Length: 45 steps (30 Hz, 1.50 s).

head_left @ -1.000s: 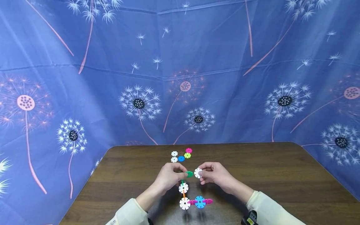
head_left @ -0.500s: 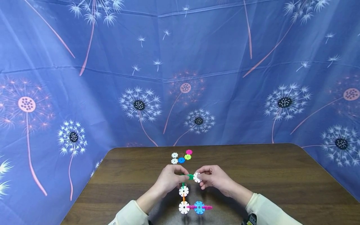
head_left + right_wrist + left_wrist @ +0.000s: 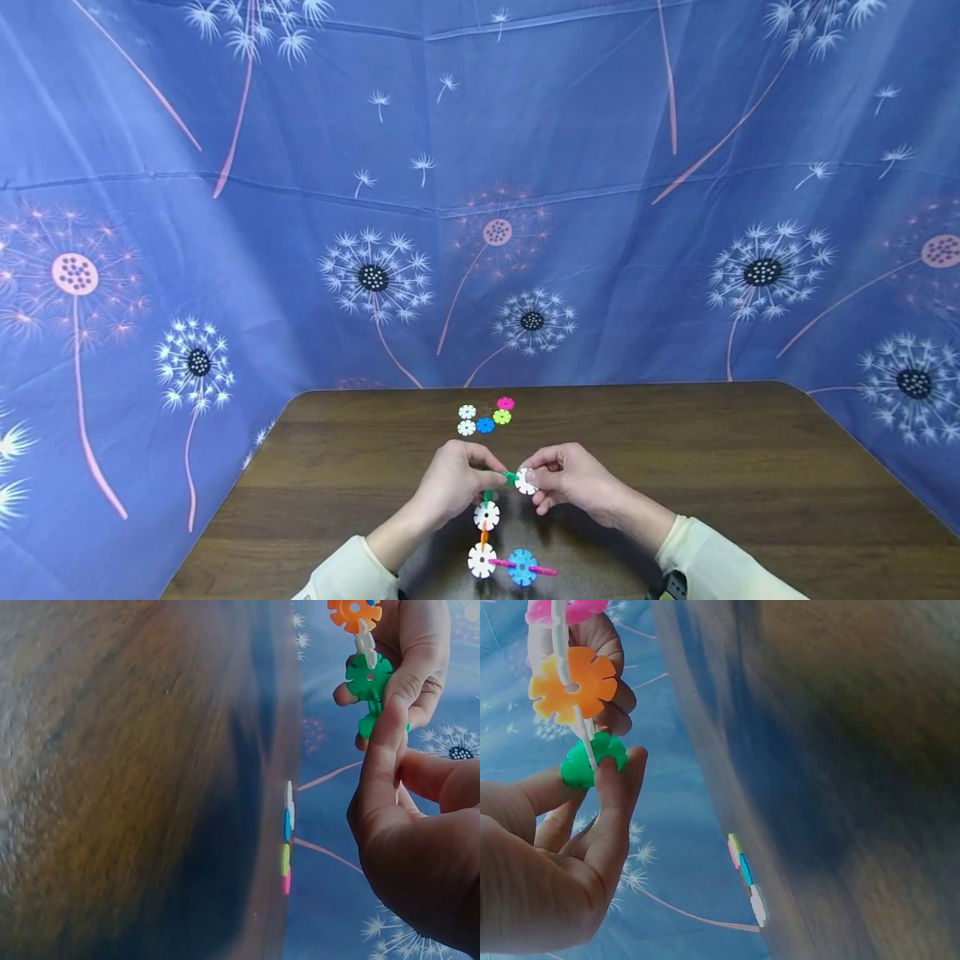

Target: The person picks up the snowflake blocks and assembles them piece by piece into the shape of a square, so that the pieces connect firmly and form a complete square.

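My left hand pinches a green snowflake disc at the top of a linked chain. The right hand pinches a white disc whose edge meets that green disc. Below the left hand hang a second green disc, a white disc, an orange disc and a lower white disc. From there the chain turns right to a blue disc with pink discs on both sides. The right wrist view shows both green discs joined; there my right fingers hide the white disc.
Loose discs lie at the back of the brown wooden table: two white, one blue, one lime and one pink. A blue dandelion-print cloth hangs behind the table's far edge.
The white disc in my right hand has come left against the green disc, closing the gap between them. The chain's lower end has swung slightly left and toward me.
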Motion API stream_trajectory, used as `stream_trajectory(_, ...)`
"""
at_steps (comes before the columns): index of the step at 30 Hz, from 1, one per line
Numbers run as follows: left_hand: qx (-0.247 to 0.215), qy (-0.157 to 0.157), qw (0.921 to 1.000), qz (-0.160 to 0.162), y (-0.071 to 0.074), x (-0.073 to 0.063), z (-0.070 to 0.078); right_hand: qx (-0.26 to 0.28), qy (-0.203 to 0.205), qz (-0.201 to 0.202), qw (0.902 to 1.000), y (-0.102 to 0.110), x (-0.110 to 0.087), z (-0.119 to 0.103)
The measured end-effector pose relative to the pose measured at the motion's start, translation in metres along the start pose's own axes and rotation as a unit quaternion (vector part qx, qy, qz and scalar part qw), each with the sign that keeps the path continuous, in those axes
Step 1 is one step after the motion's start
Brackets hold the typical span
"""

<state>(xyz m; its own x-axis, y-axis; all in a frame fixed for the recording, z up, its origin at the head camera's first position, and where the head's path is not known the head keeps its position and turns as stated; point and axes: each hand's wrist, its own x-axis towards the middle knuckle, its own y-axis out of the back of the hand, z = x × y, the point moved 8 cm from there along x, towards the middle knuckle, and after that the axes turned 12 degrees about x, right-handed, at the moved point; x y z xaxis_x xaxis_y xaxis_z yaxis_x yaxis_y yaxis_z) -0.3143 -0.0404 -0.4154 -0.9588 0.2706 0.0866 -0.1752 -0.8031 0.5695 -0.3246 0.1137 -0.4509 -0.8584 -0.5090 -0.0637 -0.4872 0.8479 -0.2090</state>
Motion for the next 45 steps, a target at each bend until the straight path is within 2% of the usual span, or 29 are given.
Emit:
stream_trajectory(10, -0.010, 0.014, 0.9998, 0.010, 0.001, 0.000, 0.002, 0.035, 0.006, -0.016, 0.9992, -0.002, 0.001, -0.001)
stream_trajectory(15, 0.009, 0.000, 0.9999, 0.008, 0.000, 0.000, 0.006, 0.036, 0.009, -0.027, 0.9989, -0.004, 0.001, -0.004)
stream_trajectory(20, 0.008, -0.007, 0.9999, 0.009, 0.001, 0.000, 0.007, 0.033, 0.008, -0.019, 0.9992, -0.003, 0.002, -0.005)
stream_trajectory(27, -0.038, 0.008, 0.9987, -0.032, -0.010, -0.003, -0.005, 0.039, 0.006, -0.012, 0.9991, -0.004, 0.005, 0.001)
stream_trajectory(31, -0.037, 0.002, 0.9990, -0.025, -0.011, -0.004, -0.006, 0.048, 0.000, -0.013, 0.9987, -0.010, 0.009, 0.005)
stream_trajectory(34, -0.025, -0.006, 0.9996, -0.010, -0.006, -0.004, -0.006, 0.027, -0.004, -0.007, 0.9996, -0.011, 0.015, 0.004)
stream_trajectory(37, -0.010, -0.002, 0.9999, -0.002, 0.001, -0.005, -0.008, -0.048, 0.019, 0.002, 0.9987, -0.004, 0.029, -0.002)
stream_trajectory(39, -0.004, 0.002, 1.0000, -0.002, 0.004, -0.005, -0.011, -0.140, 0.053, 0.016, 0.9886, 0.005, 0.044, -0.009)
stream_trajectory(40, -0.004, 0.007, 1.0000, -0.003, 0.005, -0.005, -0.013, -0.195, 0.073, 0.025, 0.9779, 0.010, 0.052, -0.013)
stream_trajectory(41, -0.006, 0.009, 0.9999, -0.003, 0.006, -0.006, -0.014, -0.253, 0.094, 0.037, 0.9622, 0.015, 0.061, -0.016)
stream_trajectory(43, -0.008, 0.015, 0.9998, -0.007, 0.006, -0.007, -0.018, -0.360, 0.124, 0.057, 0.9230, 0.026, 0.077, -0.021)
stream_trajectory(45, -0.010, 0.020, 0.9997, -0.010, 0.005, -0.009, -0.021, -0.439, 0.141, 0.071, 0.8845, 0.036, 0.091, -0.021)
